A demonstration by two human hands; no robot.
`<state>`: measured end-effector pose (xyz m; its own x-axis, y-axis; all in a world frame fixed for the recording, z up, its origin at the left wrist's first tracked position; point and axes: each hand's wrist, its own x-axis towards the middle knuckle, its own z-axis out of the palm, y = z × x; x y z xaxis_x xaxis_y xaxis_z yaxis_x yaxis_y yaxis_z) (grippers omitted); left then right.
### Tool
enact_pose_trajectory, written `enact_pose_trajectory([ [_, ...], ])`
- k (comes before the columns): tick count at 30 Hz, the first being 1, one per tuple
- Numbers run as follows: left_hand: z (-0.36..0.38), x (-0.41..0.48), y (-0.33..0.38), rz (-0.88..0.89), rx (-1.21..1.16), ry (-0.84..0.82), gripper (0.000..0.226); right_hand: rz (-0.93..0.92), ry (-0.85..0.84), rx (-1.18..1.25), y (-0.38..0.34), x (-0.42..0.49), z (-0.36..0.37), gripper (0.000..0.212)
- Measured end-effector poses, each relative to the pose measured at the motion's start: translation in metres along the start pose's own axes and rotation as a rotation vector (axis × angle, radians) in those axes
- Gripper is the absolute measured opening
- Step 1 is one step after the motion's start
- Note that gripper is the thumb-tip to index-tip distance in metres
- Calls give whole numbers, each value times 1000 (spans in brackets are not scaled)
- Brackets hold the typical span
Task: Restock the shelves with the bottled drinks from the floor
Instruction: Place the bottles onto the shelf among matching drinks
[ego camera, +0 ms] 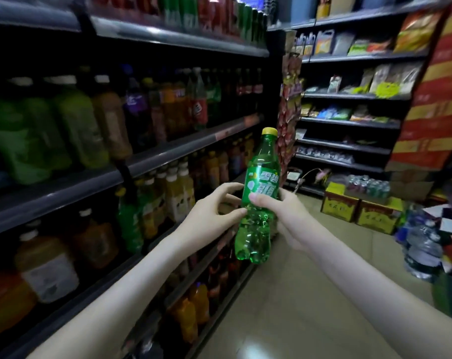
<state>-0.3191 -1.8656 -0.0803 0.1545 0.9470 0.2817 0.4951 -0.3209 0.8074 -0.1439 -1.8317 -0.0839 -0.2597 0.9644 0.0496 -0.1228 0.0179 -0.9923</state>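
Bottle: I hold a green bottle upright in the air in front of me, yellow cap on top, just beside the drink shelves on my left.
Right hand: my right hand is wrapped round the bottle's middle, with the thumb across the label.
Left hand: my left hand has its fingers curled against the bottle's left side, and the thumb tip touches it below the label.
Shelves: rows of bottled drinks, blurred.
Floor: the pale tile floor has yellow-and-red cartons standing on it further down the aisle.
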Motion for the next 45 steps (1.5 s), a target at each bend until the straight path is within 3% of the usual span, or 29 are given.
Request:
enact_pose_trajectory([
  [7, 66, 193, 4, 109, 78, 108, 47, -103, -115, -16, -31, 172, -129, 40],
  [14, 96, 325, -30, -8, 300, 404, 39, -166, -153, 107, -30, 336, -192, 50],
  [18, 61, 384, -64, -128, 441, 700, 45, -309, -191, 133, -32, 417, -185, 60],
  [21, 25, 429, -87, -210, 464, 867, 62, -484, -186, 84, -34, 468, -176, 59],
  [25, -18, 489, -121, -319, 511, 1028, 81, -616, -243, 3, -41, 527, -156, 85],
  [30, -48, 541, -144, -446, 606, 1121, 86, -736, -292, -57, -51, 603, -126, 72],
  [35, -60, 570, -161, -444, 754, 1198, 98, -736, -389, -125, -63, 656, -90, 73],
  [40, -67, 575, -170, -423, 848, 1243, 107, -558, -501, -180, -68, 692, -50, 70],
  [45, -70, 579, -172, -431, 1041, 1253, 104, -508, -522, -279, -55, 719, -34, 77],
])
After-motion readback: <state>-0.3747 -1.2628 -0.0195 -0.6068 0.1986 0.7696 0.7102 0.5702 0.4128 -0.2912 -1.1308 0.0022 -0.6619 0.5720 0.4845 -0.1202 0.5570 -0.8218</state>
